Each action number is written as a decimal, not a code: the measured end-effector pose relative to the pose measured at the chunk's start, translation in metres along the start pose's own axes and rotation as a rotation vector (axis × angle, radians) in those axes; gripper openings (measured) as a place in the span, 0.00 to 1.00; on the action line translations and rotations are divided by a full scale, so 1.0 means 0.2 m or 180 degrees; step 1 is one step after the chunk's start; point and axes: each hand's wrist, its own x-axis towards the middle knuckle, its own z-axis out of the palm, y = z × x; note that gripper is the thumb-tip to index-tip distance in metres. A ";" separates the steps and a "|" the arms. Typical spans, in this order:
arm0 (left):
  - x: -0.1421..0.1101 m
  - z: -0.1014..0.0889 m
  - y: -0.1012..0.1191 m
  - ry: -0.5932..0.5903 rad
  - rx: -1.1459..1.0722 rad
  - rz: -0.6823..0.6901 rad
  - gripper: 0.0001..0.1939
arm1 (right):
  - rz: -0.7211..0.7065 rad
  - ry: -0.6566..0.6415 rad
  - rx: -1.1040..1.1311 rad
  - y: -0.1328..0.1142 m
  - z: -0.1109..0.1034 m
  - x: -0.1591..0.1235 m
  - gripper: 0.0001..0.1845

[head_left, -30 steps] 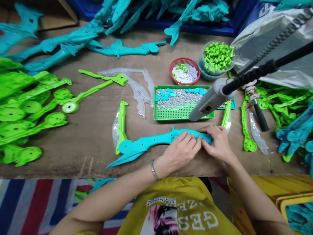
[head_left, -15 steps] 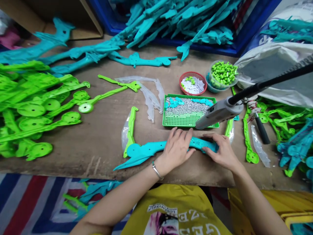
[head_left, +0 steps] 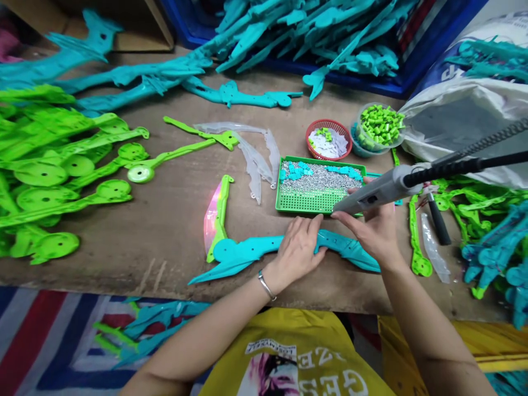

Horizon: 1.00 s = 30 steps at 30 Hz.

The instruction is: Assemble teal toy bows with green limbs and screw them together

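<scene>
A long teal plastic toy half-shell [head_left: 247, 250] lies across the table in front of me. My left hand [head_left: 297, 245] grips its middle, fingers over the top and thumb on the near side. At its left end stands a green plastic arm [head_left: 223, 212] with a translucent blade [head_left: 212, 220] glowing pink. My right hand [head_left: 377, 225] is off the shell, around the lower end of a grey hanging electric screwdriver [head_left: 371, 190]. Its thumb stretches out under the tool's tip, and the other fingers are partly hidden behind the tool.
A green tray [head_left: 305, 203] of screws and small teal pieces lies beyond the shell. Behind it stand a red basket [head_left: 311, 146] and a tub of green pieces [head_left: 379, 126]. Green parts [head_left: 45, 203] pile up at left; a blue crate [head_left: 268, 69] holds teal parts.
My right hand has left the right end of the teal shell and risen to the screwdriver. The clear blade at left has turned pink. My left hand stays on the shell.
</scene>
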 end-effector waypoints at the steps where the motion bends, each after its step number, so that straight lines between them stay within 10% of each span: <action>1: 0.00 0.00 0.00 -0.0005 0.0006 -0.0014 0.34 | 0.0120 -0.0104 0.0095 -0.03 0.02 0.02 0.28; 9: 0.00 -0.01 0.00 -0.0090 0.0005 0.0067 0.32 | -0.0186 0.0080 0.0415 -0.18 0.07 0.13 0.26; 17: 0.02 0.00 0.00 -0.0082 0.0233 0.0021 0.16 | -0.0176 0.0236 0.1111 -0.02 0.23 0.14 0.18; 30: -0.17 0.09 0.21 0.0335 0.0544 0.0943 0.16 | -0.0355 0.0158 0.1345 0.06 0.27 0.15 0.13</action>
